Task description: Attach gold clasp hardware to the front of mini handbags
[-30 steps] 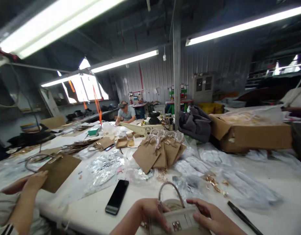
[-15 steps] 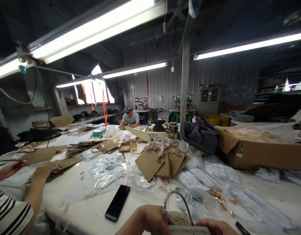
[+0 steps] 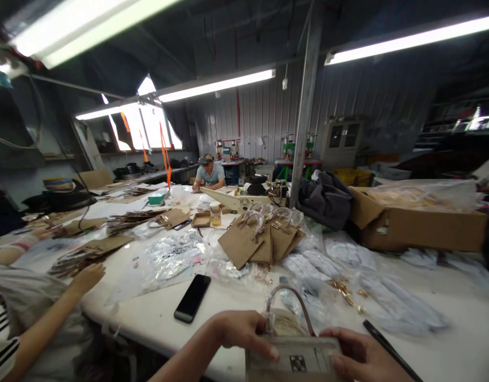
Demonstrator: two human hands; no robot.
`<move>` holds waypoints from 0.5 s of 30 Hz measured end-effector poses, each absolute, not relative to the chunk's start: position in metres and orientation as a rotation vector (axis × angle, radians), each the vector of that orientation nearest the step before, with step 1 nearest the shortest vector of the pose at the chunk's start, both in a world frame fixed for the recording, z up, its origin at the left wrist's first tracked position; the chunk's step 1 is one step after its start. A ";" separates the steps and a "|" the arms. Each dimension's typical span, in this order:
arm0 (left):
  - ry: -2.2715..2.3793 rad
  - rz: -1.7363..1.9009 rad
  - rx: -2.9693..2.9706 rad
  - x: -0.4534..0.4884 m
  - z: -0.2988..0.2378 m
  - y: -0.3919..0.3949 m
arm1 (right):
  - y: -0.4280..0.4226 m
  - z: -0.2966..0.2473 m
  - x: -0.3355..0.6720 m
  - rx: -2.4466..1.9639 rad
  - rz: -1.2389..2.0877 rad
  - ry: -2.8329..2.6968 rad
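My left hand [image 3: 241, 333] and my right hand [image 3: 361, 358] both grip a small beige handbag [image 3: 294, 359] at the near edge of the white table [image 3: 149, 318]. Its looped handle [image 3: 287, 305] stands up between my hands, and a metal clasp shows on its front. My left fingers wrap over its top left corner; my right fingers curl round its right side. A black phone [image 3: 192, 298] lies face up to the left of my hands. A black pen-like tool [image 3: 390, 348] lies to the right.
A fanned stack of brown card bags [image 3: 260, 241] sits mid-table among clear plastic sleeves [image 3: 372, 297] and gold fittings [image 3: 343, 291]. An open cardboard box [image 3: 415, 220] stands at right. A co-worker's arm [image 3: 53, 313] reaches in at left; another person [image 3: 209, 172] sits far back.
The view tipped up and came back down, so the handbag shows more fully again. The co-worker at left put down the brown card and drew the hand nearer the table edge.
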State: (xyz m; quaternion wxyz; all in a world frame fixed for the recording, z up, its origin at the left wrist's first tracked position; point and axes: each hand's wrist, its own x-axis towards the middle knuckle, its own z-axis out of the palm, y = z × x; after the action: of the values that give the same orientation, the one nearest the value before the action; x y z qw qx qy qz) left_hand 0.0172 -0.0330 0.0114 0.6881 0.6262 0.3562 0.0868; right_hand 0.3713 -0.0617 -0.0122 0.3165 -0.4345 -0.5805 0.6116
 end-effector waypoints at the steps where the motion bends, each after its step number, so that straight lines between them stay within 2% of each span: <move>1: 0.757 0.177 1.424 0.017 0.018 -0.039 | -0.068 -0.006 0.372 -1.171 1.602 -1.522; 6: 0.689 0.108 1.509 0.012 0.037 -0.064 | -0.088 0.003 0.373 -1.208 1.629 -1.465; 15: 0.978 0.347 1.400 0.002 0.019 -0.114 | -0.102 -0.020 0.374 -1.223 1.706 -1.392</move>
State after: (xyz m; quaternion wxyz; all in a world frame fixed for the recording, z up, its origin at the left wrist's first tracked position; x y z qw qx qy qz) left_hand 0.0018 -0.1141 0.0192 0.6438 0.6147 0.4294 0.1524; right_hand 0.3745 -0.1018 -0.0200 0.3065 -0.4623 -0.5261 0.6447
